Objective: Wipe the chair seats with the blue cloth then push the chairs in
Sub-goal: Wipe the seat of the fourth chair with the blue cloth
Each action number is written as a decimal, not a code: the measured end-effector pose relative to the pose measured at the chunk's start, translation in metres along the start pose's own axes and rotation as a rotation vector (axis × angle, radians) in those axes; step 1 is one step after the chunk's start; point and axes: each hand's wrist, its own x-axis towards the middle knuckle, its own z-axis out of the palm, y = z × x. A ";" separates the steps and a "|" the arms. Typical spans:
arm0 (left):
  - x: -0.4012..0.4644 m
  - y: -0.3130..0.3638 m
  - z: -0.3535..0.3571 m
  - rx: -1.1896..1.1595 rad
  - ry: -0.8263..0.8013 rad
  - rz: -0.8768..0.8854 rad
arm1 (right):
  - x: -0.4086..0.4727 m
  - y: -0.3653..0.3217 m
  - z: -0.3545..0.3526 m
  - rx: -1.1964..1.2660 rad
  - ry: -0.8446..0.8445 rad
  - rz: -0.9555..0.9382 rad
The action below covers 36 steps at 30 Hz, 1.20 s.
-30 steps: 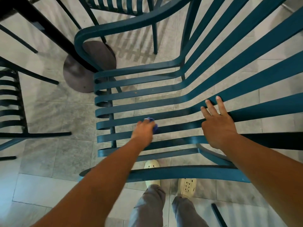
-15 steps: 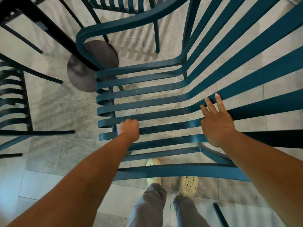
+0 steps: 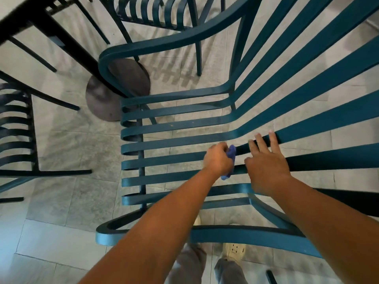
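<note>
The person leans over a teal slatted chair (image 3: 184, 140), both bare arms reaching down onto its seat. The left hand (image 3: 218, 160) has its fingers bunched tight around a blue cloth (image 3: 231, 154), which pokes out past the knuckles at about one o'clock and again below the hand at five o'clock, pressed on the seat slats close to where they bend up into the back. Just beside it, at three o'clock, the right hand (image 3: 266, 167) lies flat on the slats with its fingers (image 3: 273, 140) straight and spread, gripping nothing, the fingertips reaching a slat at the bend.

Off at ten o'clock from the chair a dark round base (image 3: 102, 99) of a counter (image 3: 26, 19) sits on the grey tiled floor (image 3: 61, 144). A second chair (image 3: 155, 13) stands at twelve o'clock and a third (image 3: 16, 128) at nine o'clock. Down at six o'clock, through the armrest, pale shoes (image 3: 233, 251) and grey trouser legs (image 3: 190, 263) show.
</note>
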 end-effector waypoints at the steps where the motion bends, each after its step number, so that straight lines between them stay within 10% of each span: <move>1: 0.001 -0.002 -0.006 -0.011 0.080 0.014 | 0.004 0.002 -0.004 0.016 0.034 0.021; 13: 0.068 0.024 0.009 0.413 0.160 0.235 | 0.045 0.027 -0.023 -0.084 0.136 0.120; 22: 0.041 -0.149 -0.132 0.644 0.400 0.020 | 0.057 0.029 -0.028 -0.121 0.086 0.064; 36: 0.061 -0.156 -0.212 0.095 0.830 -0.121 | 0.072 0.033 -0.037 -0.092 0.246 0.049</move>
